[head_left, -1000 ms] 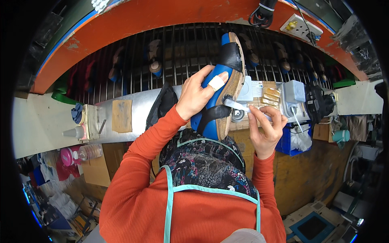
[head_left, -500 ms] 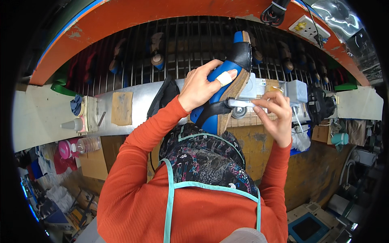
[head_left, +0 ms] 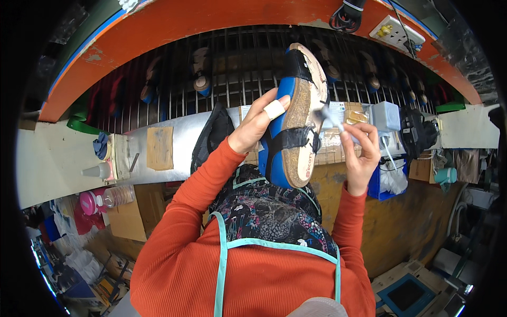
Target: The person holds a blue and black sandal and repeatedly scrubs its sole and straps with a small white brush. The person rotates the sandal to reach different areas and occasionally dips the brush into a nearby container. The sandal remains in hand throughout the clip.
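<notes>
A sandal (head_left: 302, 103) with black straps, a cork edge and a pale underside sits on a blue shoe last (head_left: 285, 90). My left hand (head_left: 253, 127) is closed around the last and the sandal's side, a pale wrap on its thumb. In my right hand (head_left: 362, 150) I pinch a small brush (head_left: 335, 119) with a white handle, smeared by motion. Its dark head is at the edge of the underside, beside the strap; whether it touches is unclear. Below the sandal's heel end lies my patterned apron (head_left: 274, 211).
Behind the bench (head_left: 185, 134) a rack of metal bars (head_left: 232, 68) holds several sandals on lasts. A dark mesh piece (head_left: 215, 129) lies left of my hand. To the right stand a grey box-shaped block (head_left: 386, 117), a black bag (head_left: 417, 132) and a blue bin (head_left: 385, 182) with white material.
My left hand has turned the sandal, so its pale underside now shows more. The brush has moved from the lower strap up to the underside's right edge.
</notes>
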The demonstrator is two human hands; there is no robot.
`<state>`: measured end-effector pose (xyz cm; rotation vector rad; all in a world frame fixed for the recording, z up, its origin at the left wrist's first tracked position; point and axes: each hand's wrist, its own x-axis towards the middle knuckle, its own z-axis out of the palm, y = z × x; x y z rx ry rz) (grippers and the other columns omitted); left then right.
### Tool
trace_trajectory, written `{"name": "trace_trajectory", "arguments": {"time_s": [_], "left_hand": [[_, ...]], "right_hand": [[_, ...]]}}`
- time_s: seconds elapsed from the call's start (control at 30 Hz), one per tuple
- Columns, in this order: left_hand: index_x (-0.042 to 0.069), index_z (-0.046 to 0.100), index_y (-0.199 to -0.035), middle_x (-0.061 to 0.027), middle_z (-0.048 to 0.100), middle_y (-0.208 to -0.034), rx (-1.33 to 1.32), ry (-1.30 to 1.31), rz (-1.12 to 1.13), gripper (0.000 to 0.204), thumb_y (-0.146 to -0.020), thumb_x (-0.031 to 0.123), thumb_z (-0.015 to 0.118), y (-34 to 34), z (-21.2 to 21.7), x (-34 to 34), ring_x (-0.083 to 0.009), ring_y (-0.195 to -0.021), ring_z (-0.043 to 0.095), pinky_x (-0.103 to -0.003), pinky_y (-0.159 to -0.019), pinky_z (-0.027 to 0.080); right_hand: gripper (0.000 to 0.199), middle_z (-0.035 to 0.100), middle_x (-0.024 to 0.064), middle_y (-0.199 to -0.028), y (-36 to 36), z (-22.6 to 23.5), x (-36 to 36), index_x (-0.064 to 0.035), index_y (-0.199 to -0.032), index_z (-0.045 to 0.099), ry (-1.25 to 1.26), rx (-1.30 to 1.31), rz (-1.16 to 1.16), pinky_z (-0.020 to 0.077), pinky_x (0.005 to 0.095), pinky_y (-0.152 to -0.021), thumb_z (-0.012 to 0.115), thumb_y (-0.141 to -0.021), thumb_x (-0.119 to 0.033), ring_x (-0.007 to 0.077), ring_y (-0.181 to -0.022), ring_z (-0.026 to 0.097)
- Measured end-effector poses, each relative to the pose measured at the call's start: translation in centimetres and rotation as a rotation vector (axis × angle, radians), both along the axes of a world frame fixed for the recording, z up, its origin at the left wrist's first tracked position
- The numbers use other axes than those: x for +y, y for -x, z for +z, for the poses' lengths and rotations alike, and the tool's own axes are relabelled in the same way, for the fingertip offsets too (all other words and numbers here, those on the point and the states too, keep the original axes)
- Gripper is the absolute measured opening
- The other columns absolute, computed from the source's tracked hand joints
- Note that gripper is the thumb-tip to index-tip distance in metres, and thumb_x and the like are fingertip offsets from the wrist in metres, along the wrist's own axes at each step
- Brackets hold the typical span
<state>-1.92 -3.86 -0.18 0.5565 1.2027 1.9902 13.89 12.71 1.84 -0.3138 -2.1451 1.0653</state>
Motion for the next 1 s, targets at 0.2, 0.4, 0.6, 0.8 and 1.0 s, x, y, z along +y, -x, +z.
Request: {"name": "trace_trajectory", "arguments": {"time_s": [0.2,0.4,0.6,0.8,1.0], "left_hand": [[0.0,0.06,-0.116,-0.0039,0.064,-0.101,0.099,0.048,0.192,0.04,-0.093,0.033,0.062,-0.4,-0.7,-0.3,-0.0078,-0.089,0.058,-0.023,-0.078,0.047],[-0.003,0.061,-0.113,-0.0051,0.066,-0.095,0.269,0.133,0.311,0.038,-0.09,0.028,0.066,0.1,-0.8,-0.6,-0.0079,-0.084,0.059,-0.023,-0.075,0.048],[-0.005,0.06,-0.113,-0.0119,0.068,-0.094,0.393,0.239,0.342,0.049,-0.085,0.033,0.071,-0.1,-1.0,-0.7,-0.0128,-0.081,0.064,-0.027,-0.071,0.051],[-0.006,0.06,-0.114,-0.016,0.069,-0.091,0.492,0.314,0.315,0.056,-0.082,0.038,0.072,0.0,-1.0,-0.8,-0.0167,-0.077,0.066,-0.029,-0.07,0.052],[-0.005,0.061,-0.112,-0.0163,0.068,-0.087,0.565,0.33,0.314,0.057,-0.081,0.041,0.073,0.5,-0.7,-0.6,-0.017,-0.074,0.066,-0.029,-0.068,0.051]], "right_hand": [[0.015,0.058,0.005,-0.09,-2.3,-1.5,-1.8,-0.0003,-0.096,0.074,0.428,-0.097,0.132,0.0459,0.022,-0.067,0.071,-0.081,-0.001,0.0125,-0.081,0.056],[0.016,0.059,0.0031,-0.09,-3.2,-1.1,-3.2,-0.0041,-0.095,0.075,0.208,-0.134,0.009,0.041,0.0238,-0.063,0.073,-0.08,-0.003,0.01,-0.073,0.053],[0.019,0.06,0.0002,-0.091,-2.0,-1.4,-3.3,-0.0116,-0.096,0.076,-0.091,-0.174,-0.105,0.0313,0.0286,-0.073,0.077,-0.077,-0.01,0.0104,-0.065,0.048],[0.02,0.061,-0.0021,-0.093,-0.8,-1.5,-2.3,-0.0143,-0.095,0.076,-0.323,-0.052,-0.135,0.0296,0.0291,-0.074,0.078,-0.075,-0.012,0.0114,-0.063,0.045],[0.017,0.061,-0.0013,-0.09,-1.0,-0.8,-1.0,-0.0128,-0.093,0.076,-0.27,-0.186,0.027,0.0308,0.0289,-0.073,0.077,-0.076,-0.014,0.011,-0.063,0.048]]}}
